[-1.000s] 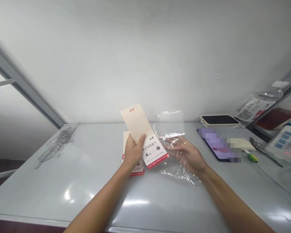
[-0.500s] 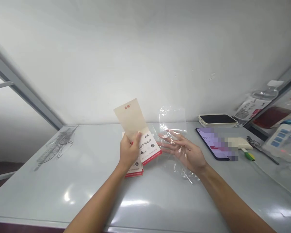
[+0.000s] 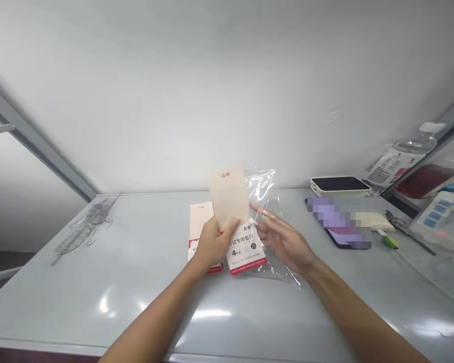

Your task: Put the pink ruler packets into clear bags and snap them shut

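Note:
My left hand (image 3: 215, 239) is closed on an unfolded paper card (image 3: 229, 196), its thumb pressed near the fold. The card has a plain cream upper half and a white, printed lower half with a red bottom edge. Beside it, my right hand (image 3: 283, 242) has its fingers bent around a clear plastic bag (image 3: 263, 186), with the index finger stretched towards the card. The bag stands upright just behind the card's right edge; whether the card is inside it I cannot tell. Similar cards in a stack (image 3: 200, 214) lie on the table, partly hidden by my left hand.
On the right of the grey table (image 3: 144, 287) lie a purple-screened phone (image 3: 325, 217), another phone in a pale case (image 3: 340, 185) and a cable with a green-yellow plug (image 3: 389, 242). A clear bottle (image 3: 412, 151) and a plastic box (image 3: 439, 217) stand farther right. Transparent sheets (image 3: 85, 227) lie left.
My left hand has moved the card right and turned it more upright, beside the plastic bag. My right hand's spread fingers have drawn together. More of the card stack shows.

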A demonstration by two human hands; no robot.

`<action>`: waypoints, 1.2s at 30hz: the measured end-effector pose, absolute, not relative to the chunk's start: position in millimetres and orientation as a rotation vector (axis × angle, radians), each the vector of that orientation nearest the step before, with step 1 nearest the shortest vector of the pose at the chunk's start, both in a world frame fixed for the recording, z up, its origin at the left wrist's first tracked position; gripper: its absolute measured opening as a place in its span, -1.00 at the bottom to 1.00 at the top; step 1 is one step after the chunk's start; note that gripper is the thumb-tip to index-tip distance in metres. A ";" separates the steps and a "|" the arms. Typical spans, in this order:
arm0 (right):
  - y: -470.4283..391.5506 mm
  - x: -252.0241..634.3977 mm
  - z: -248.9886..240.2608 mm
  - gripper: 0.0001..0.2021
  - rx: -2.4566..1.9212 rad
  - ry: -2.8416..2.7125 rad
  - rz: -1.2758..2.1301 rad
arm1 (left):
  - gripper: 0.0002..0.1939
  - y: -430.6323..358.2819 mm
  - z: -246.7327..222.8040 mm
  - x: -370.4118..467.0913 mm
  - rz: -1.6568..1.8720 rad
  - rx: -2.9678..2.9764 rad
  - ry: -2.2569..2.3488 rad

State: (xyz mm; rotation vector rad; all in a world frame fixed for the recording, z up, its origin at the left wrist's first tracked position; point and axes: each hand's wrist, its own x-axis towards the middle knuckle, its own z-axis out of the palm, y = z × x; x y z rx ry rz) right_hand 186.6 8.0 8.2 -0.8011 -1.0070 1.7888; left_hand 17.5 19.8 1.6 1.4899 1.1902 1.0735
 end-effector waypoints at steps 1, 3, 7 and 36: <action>7.8 186.4 8.6 -0.52 -0.810 -0.997 1.785 | -0.64 20.9 2.4 16.2 1.052 1.462 1.184; 7.7 186.6 8.9 -0.52 -0.840 -0.967 1.746 | -0.60 23.0 5.1 13.0 1.003 1.416 1.176; 8.0 187.5 7.1 -0.53 -0.869 -0.939 1.679 | -0.58 24.1 11.1 8.1 0.927 1.400 1.148; 5.1 178.7 5.5 -0.56 -0.899 -0.750 1.775 | -0.61 25.7 18.9 0.3 0.850 1.466 1.034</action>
